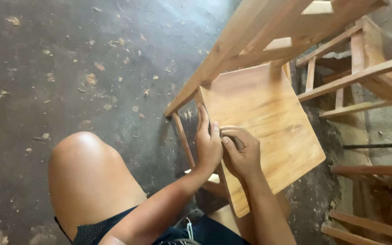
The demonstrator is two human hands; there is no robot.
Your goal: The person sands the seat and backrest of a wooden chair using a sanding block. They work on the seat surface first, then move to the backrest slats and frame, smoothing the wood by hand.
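Seat panel [268, 122] of a small wooden chair, tilted across the lap, back rails [268, 31] pointing away.

Right hand [241, 152]: fingers curled shut, pressing something small against the panel near its left edge; the item is hidden, cannot tell what.

Left hand [208, 143]: fingers extended flat along that edge, bracing.

Judgement: keep the left hand firm, pressure even, strokes following the grain.

Knee [85, 168] below; more frames [364, 77] right; shavings on floor [69, 68].
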